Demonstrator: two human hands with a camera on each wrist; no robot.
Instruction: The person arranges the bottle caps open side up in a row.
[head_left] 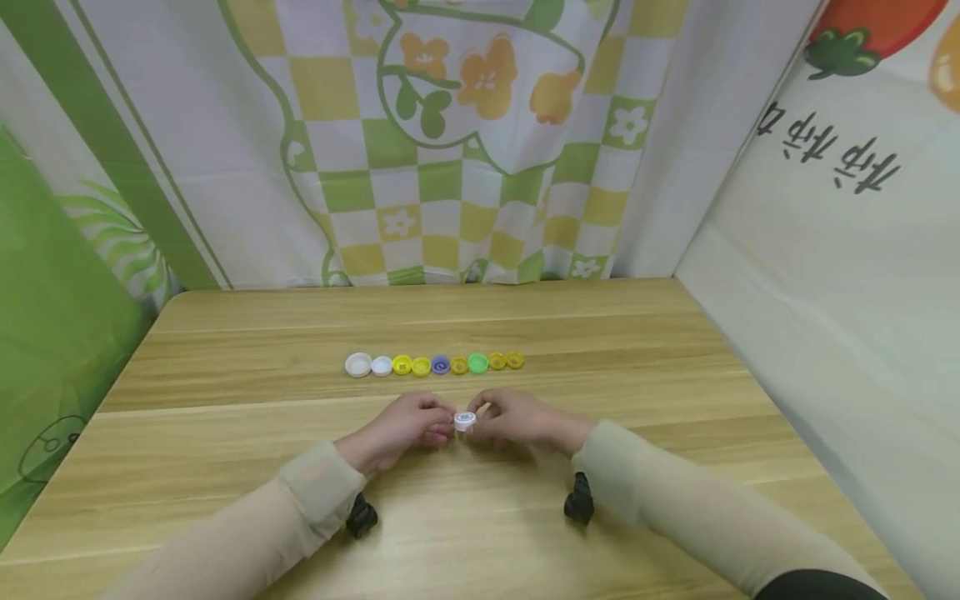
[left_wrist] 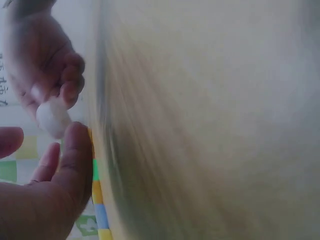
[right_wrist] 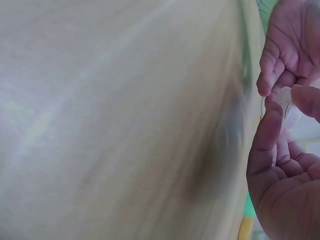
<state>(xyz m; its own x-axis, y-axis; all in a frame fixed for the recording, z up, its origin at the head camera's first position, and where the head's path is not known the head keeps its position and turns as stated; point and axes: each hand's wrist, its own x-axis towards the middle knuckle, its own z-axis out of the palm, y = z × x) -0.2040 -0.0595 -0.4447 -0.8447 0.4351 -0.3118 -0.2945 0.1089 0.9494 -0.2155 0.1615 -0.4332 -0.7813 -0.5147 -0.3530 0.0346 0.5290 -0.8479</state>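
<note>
A small white bottle cap is pinched between the thumb and fingers of my right hand, just above the table. My left hand lies close on the cap's other side. In the left wrist view, its fingertips come right at the cap, while its thumb stands apart. The right wrist view shows the cap gripped at its edge, with the left hand beyond it. Ahead of both hands runs a straight row of bottle caps, among them a green cap and a purple-blue cap.
The row begins with a larger white cap at its left and ends with an amber cap. All lie on a wooden table. A patterned curtain hangs behind the far edge, and a white printed sheet lines the right side.
</note>
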